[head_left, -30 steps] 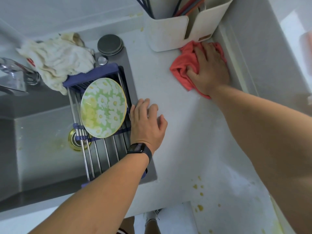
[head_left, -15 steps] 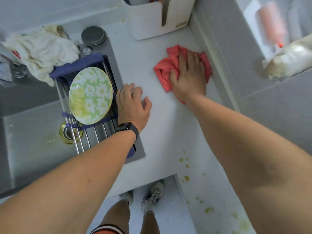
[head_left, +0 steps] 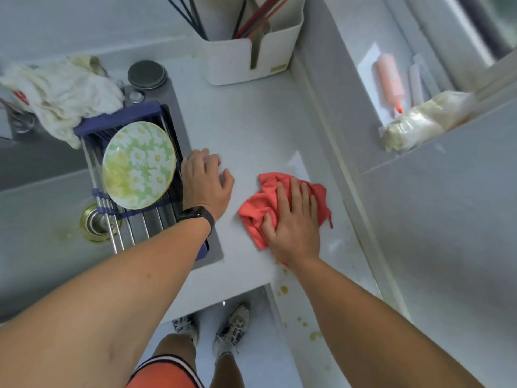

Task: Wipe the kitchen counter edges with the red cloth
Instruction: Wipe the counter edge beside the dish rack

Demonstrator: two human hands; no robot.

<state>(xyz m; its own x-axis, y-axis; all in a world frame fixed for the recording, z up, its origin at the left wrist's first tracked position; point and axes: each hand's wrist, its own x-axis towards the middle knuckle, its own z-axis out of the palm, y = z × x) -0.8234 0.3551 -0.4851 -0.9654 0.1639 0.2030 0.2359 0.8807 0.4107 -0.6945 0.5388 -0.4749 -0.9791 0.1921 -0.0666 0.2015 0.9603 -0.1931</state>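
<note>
Right hand (head_left: 293, 222) flat, fingers spread, pressing crumpled red cloth (head_left: 263, 208) on white surface (head_left: 251, 130); left hand (head_left: 205, 186) braces beside. Mid-wipe; yellow spots (head_left: 284, 289) near cloth next.

plate (head_left: 138, 164) on rack (head_left: 117, 119), cloth (head_left: 258, 208) right

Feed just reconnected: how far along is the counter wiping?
Done: cannot tell. In hand: the right hand presses the red cloth flat on the counter, beside the wall edge; the left hand rests by the sink rack. Left: yellow spots near the front edge.
</note>
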